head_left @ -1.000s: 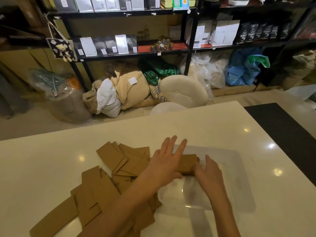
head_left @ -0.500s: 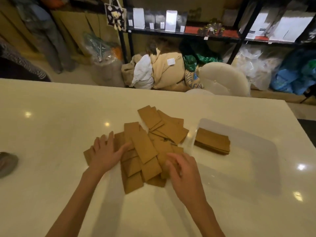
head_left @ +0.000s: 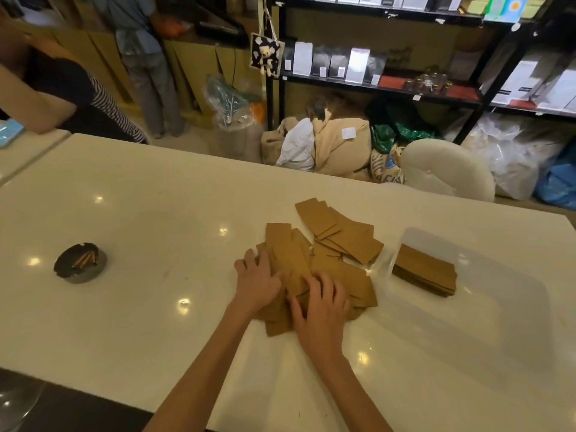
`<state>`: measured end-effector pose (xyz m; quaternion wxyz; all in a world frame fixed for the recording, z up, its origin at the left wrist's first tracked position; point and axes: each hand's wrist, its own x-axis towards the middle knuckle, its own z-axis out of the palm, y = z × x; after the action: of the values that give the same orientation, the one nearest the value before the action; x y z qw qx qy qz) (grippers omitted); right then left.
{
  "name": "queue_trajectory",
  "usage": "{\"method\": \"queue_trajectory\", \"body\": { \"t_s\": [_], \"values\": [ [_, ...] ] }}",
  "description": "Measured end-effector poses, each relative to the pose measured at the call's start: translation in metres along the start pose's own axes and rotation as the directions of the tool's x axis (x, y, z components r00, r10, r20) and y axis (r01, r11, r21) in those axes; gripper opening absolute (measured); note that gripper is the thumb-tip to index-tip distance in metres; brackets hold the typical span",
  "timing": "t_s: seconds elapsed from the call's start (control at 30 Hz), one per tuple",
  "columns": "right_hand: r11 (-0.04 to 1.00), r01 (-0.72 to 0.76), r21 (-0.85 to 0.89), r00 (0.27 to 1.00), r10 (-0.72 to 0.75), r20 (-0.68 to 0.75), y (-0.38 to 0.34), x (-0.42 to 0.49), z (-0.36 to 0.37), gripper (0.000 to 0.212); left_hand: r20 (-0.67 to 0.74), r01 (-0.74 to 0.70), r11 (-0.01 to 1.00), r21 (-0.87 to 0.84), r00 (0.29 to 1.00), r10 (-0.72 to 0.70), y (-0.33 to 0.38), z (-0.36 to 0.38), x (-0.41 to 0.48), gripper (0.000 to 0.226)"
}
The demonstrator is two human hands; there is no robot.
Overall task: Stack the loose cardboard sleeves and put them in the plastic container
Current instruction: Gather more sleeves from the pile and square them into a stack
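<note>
A loose pile of brown cardboard sleeves [head_left: 339, 241] lies spread on the white table [head_left: 156, 213]. My left hand [head_left: 257, 280] rests on the pile's left side, fingers bent against the sleeves. My right hand [head_left: 321, 302] presses on the near part of the pile, fingers curled over several sleeves. Right of the pile stands a clear plastic container [head_left: 486, 307], and a neat stack of sleeves [head_left: 424, 274] lies in its far-left corner.
A dark round dish [head_left: 80, 262] holding thin sticks sits at the table's left. A person in a striped sleeve [head_left: 103, 104] leans at the far left. Sacks, a cream stool [head_left: 448, 169] and black shelving stand beyond the table's far edge.
Both hands left the stack in the container and moved left onto the loose pile, then drew closer together over it. The view has swung left.
</note>
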<state>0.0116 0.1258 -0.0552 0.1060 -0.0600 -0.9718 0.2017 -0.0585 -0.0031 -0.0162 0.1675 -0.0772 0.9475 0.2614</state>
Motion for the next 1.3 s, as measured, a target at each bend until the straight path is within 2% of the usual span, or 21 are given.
{"method": "queue_trajectory", "body": {
  "t_s": [0.13, 0.23, 0.27, 0.33, 0.4, 0.47, 0.53, 0.6, 0.73, 0.83, 0.97, 1.1, 1.2, 1.27, 1.3],
  "values": [
    [0.984, 0.084, 0.156, 0.996, -0.081, -0.026, 0.003, -0.004, 0.007, 0.032, 0.008, 0.077, 0.955, -0.288, 0.997, -0.078, 0.005, -0.006, 0.002, 0.097],
    [0.954, 0.040, 0.296, 0.991, -0.001, -0.130, 0.010, -0.002, 0.003, 0.022, 0.087, 0.209, 0.854, -0.475, 0.978, -0.191, 0.003, -0.012, 0.008, 0.107],
    [0.960, 0.003, 0.279, 0.984, 0.047, -0.172, 0.011, -0.001, 0.003, 0.026, 0.103, 0.218, 0.853, -0.475, 0.976, -0.192, 0.003, -0.012, 0.010, 0.104],
    [0.971, -0.078, 0.228, 0.969, 0.127, -0.212, 0.011, 0.002, 0.003, 0.038, 0.094, 0.174, 0.928, -0.329, 0.984, -0.152, 0.005, -0.009, 0.010, 0.094],
    [0.955, -0.117, 0.273, 0.972, 0.166, -0.163, 0.008, 0.004, 0.003, 0.043, 0.051, 0.132, 0.961, -0.243, 0.991, -0.123, 0.013, -0.003, 0.006, 0.094],
    [0.906, -0.127, 0.403, 0.980, 0.179, -0.093, 0.004, 0.005, 0.003, 0.044, 0.044, 0.091, 0.913, -0.397, 0.996, -0.080, 0.020, 0.003, 0.003, 0.099],
    [0.855, -0.147, 0.497, 0.978, 0.199, -0.054, 0.002, 0.003, 0.000, 0.047, 0.073, 0.075, 0.795, -0.602, 0.997, -0.039, 0.022, 0.005, 0.001, 0.096],
    [0.803, -0.156, 0.575, 0.978, 0.209, -0.027, 0.001, 0.000, -0.003, 0.049, 0.121, 0.109, 0.681, -0.724, 0.992, -0.030, 0.018, 0.004, -0.002, 0.093],
    [0.685, -0.205, 0.699, 0.974, 0.210, 0.080, 0.000, -0.003, -0.010, 0.051, 0.198, 0.206, 0.477, -0.854, 0.978, -0.067, 0.001, -0.001, -0.005, 0.095],
    [0.604, -0.234, 0.762, 0.969, 0.211, 0.131, 0.005, 0.000, -0.016, 0.058, 0.284, 0.271, 0.361, -0.892, 0.959, -0.017, -0.009, -0.006, -0.006, 0.104],
    [0.462, -0.323, 0.826, 0.944, 0.219, 0.247, 0.016, 0.011, -0.035, 0.062, 0.298, 0.273, 0.334, -0.902, 0.954, 0.025, -0.018, -0.011, -0.009, 0.102],
    [0.471, -0.322, 0.821, 0.936, 0.290, 0.200, 0.027, 0.016, -0.046, 0.047, 0.263, 0.256, 0.244, -0.935, 0.965, -0.005, -0.037, -0.017, -0.003, 0.094],
    [0.381, -0.403, 0.832, 0.915, 0.202, 0.350, 0.006, 0.010, -0.042, 0.048, 0.326, 0.287, 0.265, -0.920, 0.939, 0.113, -0.033, -0.013, -0.008, 0.093],
    [0.397, -0.399, 0.827, 0.917, 0.156, 0.368, -0.008, 0.004, -0.035, 0.054, 0.340, 0.287, 0.293, -0.912, 0.929, 0.149, -0.024, -0.007, -0.012, 0.090],
    [0.407, -0.390, 0.826, 0.920, 0.137, 0.368, -0.011, 0.002, -0.034, 0.054, 0.323, 0.275, 0.299, -0.914, 0.939, 0.122, -0.020, -0.008, -0.015, 0.089]
  ]
}}
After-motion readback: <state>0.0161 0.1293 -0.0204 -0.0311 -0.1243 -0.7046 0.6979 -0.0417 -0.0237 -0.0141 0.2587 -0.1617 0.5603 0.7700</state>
